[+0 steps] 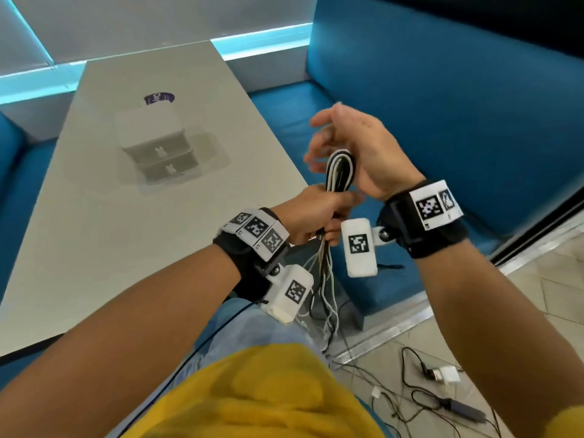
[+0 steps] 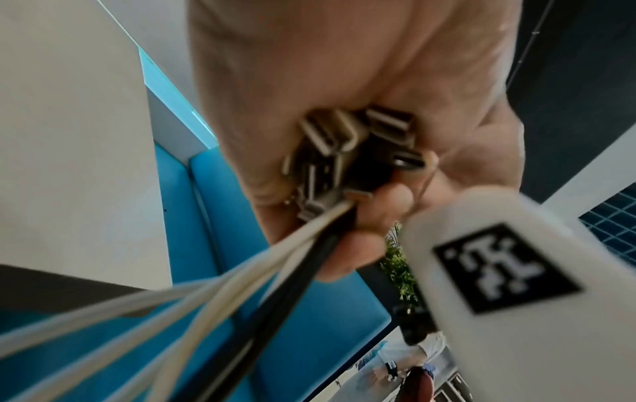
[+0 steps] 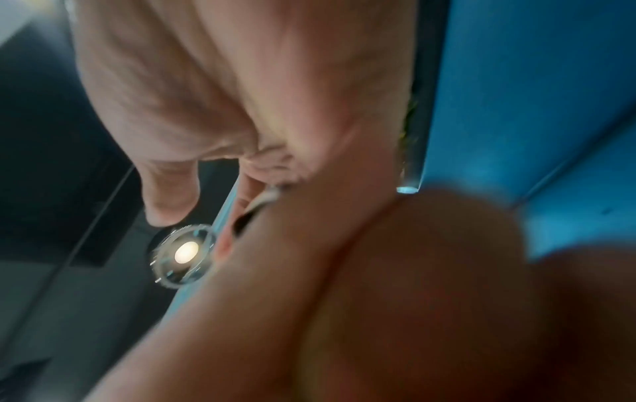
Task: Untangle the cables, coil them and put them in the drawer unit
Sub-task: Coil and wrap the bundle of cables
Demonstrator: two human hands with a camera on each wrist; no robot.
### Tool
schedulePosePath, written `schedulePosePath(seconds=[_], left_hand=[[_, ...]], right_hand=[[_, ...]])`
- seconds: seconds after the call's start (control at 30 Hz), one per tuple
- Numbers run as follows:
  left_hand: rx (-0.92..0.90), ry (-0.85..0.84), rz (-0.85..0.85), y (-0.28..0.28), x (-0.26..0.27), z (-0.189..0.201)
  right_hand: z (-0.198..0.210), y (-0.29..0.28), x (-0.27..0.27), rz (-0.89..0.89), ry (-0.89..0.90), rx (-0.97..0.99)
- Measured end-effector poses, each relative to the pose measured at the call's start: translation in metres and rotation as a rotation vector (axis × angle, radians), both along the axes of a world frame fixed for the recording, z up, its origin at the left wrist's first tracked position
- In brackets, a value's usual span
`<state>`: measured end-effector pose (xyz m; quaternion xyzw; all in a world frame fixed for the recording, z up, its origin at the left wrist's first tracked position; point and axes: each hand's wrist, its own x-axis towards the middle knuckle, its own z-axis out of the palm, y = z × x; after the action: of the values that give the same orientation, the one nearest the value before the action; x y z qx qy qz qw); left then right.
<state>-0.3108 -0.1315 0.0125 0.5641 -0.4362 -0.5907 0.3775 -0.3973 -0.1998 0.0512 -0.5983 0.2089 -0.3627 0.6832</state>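
My left hand (image 1: pixel 317 210) grips a bundle of white and black cables (image 1: pixel 339 170) in front of my chest. The folded loop stands up above the fist, and loose ends hang below it (image 1: pixel 327 279). The left wrist view shows my fingers (image 2: pixel 378 217) curled round the folded strands (image 2: pixel 340 152). My right hand (image 1: pixel 343 143) is just above and behind the loop, fingers spread and blurred, holding nothing that I can see. In the right wrist view a bit of cable (image 3: pixel 263 202) passes beside its fingers (image 3: pixel 168 190). The white drawer unit (image 1: pixel 155 134) stands on the table, both drawers closed.
The white table (image 1: pixel 94 232) is to my left, with a purple item (image 1: pixel 159 98) behind the drawer unit. Blue benches (image 1: pixel 442 105) run along the right and far left. More cables and a white charger (image 1: pixel 447 374) lie on the tiled floor at the lower right.
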Motion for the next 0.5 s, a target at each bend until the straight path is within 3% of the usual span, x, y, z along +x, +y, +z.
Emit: schedulePosePath(seconds=[0.13, 0.27, 0.5], left_hand=[[0.015, 0.046, -0.089, 0.004, 0.017, 0.005], [0.034, 0.036, -0.098, 0.007, 0.027, 0.001], [-0.057, -0.021, -0.076, 0.009, 0.036, -0.006]], right_hand=[[0.008, 0.008, 0.022, 0.014, 0.036, 0.023], [0.01, 0.017, 0.032, -0.077, 0.01, 0.155], [0.009, 0.021, 0.044, -0.276, -0.004, 0.202]])
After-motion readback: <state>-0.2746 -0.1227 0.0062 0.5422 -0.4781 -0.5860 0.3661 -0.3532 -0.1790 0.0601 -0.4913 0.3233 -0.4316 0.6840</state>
